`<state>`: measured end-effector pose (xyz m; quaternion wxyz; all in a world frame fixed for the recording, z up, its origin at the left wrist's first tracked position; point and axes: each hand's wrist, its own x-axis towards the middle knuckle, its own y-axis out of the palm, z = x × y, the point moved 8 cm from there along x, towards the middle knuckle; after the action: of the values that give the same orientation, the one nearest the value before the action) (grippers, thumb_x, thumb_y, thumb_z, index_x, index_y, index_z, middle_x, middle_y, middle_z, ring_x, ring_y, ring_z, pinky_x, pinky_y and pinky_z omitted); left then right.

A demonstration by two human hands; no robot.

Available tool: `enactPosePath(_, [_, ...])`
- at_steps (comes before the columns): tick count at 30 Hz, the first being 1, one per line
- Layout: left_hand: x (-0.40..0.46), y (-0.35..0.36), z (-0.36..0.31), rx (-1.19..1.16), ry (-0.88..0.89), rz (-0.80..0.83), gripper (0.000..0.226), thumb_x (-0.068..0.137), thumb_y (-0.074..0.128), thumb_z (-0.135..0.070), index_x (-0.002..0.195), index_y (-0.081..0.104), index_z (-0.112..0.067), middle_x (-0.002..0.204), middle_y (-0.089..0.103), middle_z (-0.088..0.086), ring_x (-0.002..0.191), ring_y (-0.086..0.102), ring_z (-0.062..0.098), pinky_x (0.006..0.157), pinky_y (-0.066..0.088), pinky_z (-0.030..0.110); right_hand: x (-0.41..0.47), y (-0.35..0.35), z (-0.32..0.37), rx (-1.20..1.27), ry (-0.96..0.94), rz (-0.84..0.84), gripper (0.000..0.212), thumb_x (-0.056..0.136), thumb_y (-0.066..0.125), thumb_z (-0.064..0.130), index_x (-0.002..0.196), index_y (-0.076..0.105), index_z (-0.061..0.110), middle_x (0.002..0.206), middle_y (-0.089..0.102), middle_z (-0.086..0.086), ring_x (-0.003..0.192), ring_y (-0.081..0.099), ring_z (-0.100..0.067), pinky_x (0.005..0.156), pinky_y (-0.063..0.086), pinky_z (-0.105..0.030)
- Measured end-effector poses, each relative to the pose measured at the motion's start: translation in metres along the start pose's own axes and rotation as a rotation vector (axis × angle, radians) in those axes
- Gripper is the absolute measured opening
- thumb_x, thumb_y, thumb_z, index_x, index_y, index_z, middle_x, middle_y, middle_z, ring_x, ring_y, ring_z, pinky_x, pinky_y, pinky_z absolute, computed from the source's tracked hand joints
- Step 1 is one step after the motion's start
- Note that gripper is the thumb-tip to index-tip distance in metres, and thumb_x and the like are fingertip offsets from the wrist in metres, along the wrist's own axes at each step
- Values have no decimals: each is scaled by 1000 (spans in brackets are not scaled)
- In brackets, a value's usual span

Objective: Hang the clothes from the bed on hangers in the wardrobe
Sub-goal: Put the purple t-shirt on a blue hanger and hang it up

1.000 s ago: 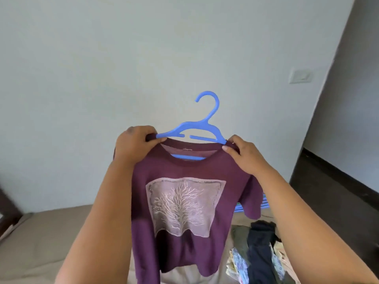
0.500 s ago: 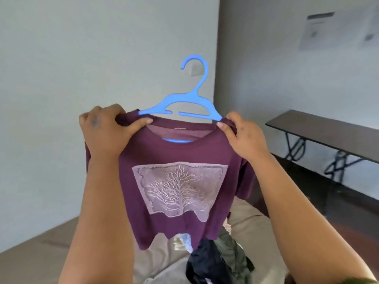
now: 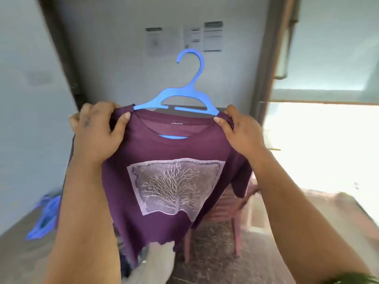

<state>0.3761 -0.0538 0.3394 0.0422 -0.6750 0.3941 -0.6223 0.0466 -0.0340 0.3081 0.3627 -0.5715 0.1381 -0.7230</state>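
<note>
Gripping the purple shirt [image 3: 164, 152] shoulders, left hand [image 3: 96, 132] and right hand [image 3: 240, 130]; hanger [image 3: 180, 95] level, hook up

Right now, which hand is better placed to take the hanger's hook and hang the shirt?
Right hand, probably: it pinches the shirt shoulder beside the hanger, nearest the hook's stem. The left hand can keep holding its shoulder.

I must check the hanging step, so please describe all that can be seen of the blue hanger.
The blue hanger looks like plastic, one flat moulded piece. Its open hook stands up, curling left, above a slim neck and two sloping arms with a slot between them. Its lower bar shows through the neckline of the purple T-shirt, which is already on it. It is held upright in the air. The left hand and right hand grip the shirt's shoulders over the arm ends.
</note>
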Motion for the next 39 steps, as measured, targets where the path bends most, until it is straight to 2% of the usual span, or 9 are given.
enactPosePath(3, [5, 60, -80, -90, 53, 120, 34, 97, 47, -44, 110, 60, -15, 109, 62, 11, 109, 47, 35, 93, 32, 48, -27, -60, -77, -100, 110, -15, 42, 96, 45, 53, 101, 49, 11, 76, 62, -10, 76, 59, -37, 61, 43, -38])
enactPosePath(5, [7, 97, -132, -164, 99, 170, 32, 96, 51, -43, 109, 61, -16, 109, 63, 11, 107, 52, 36, 92, 38, 48, -41, -93, -129, -151, 204, -9, 43, 95, 45, 54, 100, 48, 12, 73, 57, -5, 76, 58, -36, 60, 36, -35])
enactPosePath(9, [2, 172, -240, -215, 171, 356, 32, 95, 50, -44, 100, 59, -13, 100, 65, 15, 97, 59, 38, 77, 45, 41, -68, -146, -231, -213, 388, -2, 42, 95, 47, 51, 98, 50, 10, 79, 58, -8, 83, 58, -36, 66, 41, -37])
enactPosePath(14, [-8, 267, -359, -269, 322, 541, 38, 94, 49, -52, 94, 56, -14, 96, 66, 15, 95, 61, 37, 73, 44, 40, -88, -192, -350, -504, 673, 0, 47, 95, 45, 53, 118, 52, 13, 123, 52, -18, 117, 41, -42, 97, 33, -49])
enactPosePath(19, [7, 366, -445, -351, 365, 605, 41, 95, 47, -52, 98, 54, -12, 93, 65, 14, 91, 61, 38, 66, 40, 36, -67, -207, -468, -464, 897, 19, 48, 93, 50, 54, 126, 50, 20, 135, 35, -17, 130, 28, -41, 103, 30, -55])
enactPosePath(27, [112, 503, -554, -475, 477, 576, 32, 95, 52, -46, 99, 46, -14, 80, 58, 4, 77, 56, 32, 64, 38, 34, 29, -211, -639, -446, 938, -62, 50, 89, 53, 58, 122, 54, 20, 126, 44, -15, 124, 35, -37, 98, 36, -46])
enactPosePath(34, [178, 631, -611, -726, 396, 781, 25, 91, 63, -38, 78, 52, -20, 66, 52, -5, 65, 51, 17, 59, 36, 29, 112, -204, -765, -603, 918, -77, 43, 95, 45, 52, 116, 52, 15, 120, 53, -15, 112, 47, -37, 86, 35, -42])
enactPosePath(36, [191, 668, -630, -764, 378, 885, 20, 92, 61, -37, 81, 62, -20, 71, 60, -5, 69, 56, 13, 61, 39, 23, 137, -198, -801, -581, 869, -99, 40, 95, 49, 47, 114, 53, 12, 119, 53, -17, 114, 46, -38, 91, 35, -44])
enactPosePath(39, [222, 723, -659, -890, 337, 954, 17, 93, 62, -35, 100, 71, -23, 93, 72, -6, 88, 66, 11, 81, 48, 26, 183, -190, -860, -548, 844, -118, 41, 95, 51, 45, 115, 53, 9, 118, 50, -19, 113, 44, -39, 92, 38, -46])
